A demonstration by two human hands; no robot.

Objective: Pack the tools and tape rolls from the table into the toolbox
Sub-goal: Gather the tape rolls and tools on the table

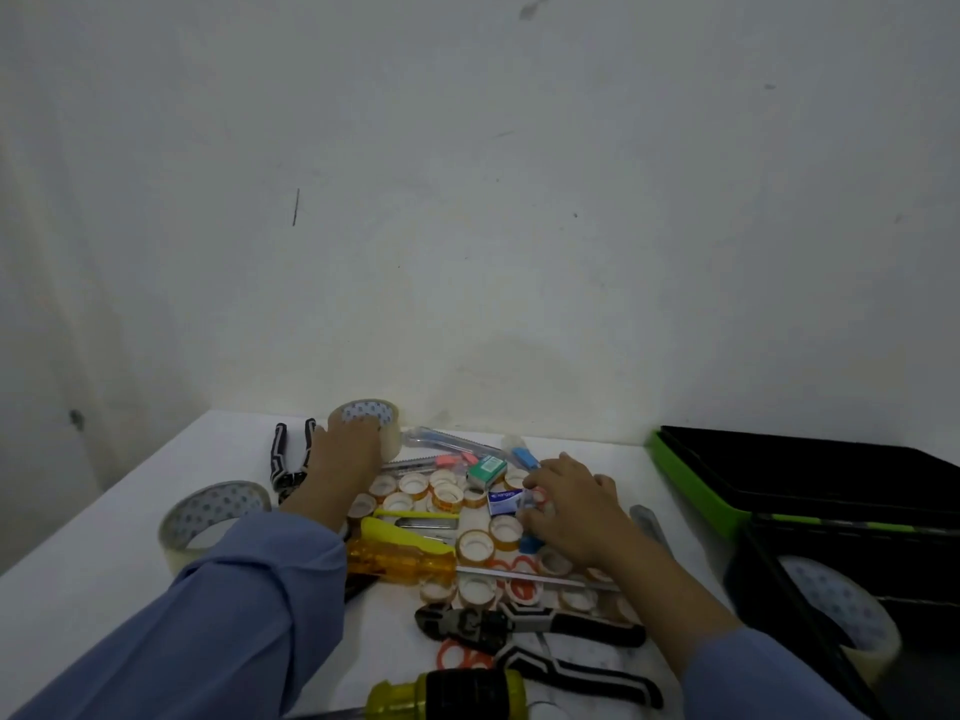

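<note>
Head: tape roll under left grip

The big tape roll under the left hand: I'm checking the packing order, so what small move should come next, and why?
Probably lift the big tape roll and carry it right to the toolbox. The left hand grips it, a matching roll sits inside the open box, and the right hand is busy among the small tape rolls.
</note>
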